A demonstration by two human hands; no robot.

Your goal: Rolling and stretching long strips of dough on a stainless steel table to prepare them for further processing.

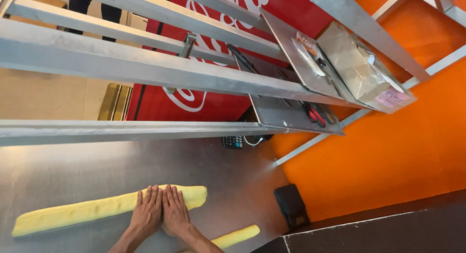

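An orange wall (388, 156) fills the right side of the view, with a red panel (204, 102) behind the steel shelving (121, 63) that runs across the upper half in long flat rails. Below it spreads the steel bench (97, 170), its brushed top reflecting the light.

On the shelving's lower trays lie a wrapped brown packet (357, 68) with a pink label, a smaller clear sachet (306, 46) and some red-handled tools (315, 116) — too small to tell apart.

Across the near part of the bench lies a long roll of yellow dough (82, 210), running from the lower left up to a blunt end near the middle. Both hands rest flat on its right-hand part, side by side and touching, fingers stretched out and palms down — neither is closed around anything. The left hand (147, 211) sits just beside the right hand (174, 213), both pressing on top of the roll.

A second, shorter piece of yellow dough (238, 236) lies nearer the bench's front edge, right of the right forearm and apart from the long roll.

A dark boxy object (291, 204) stands at the bench's right end against the wall, and a small calculator (233, 142) sits at the back under the shelving.
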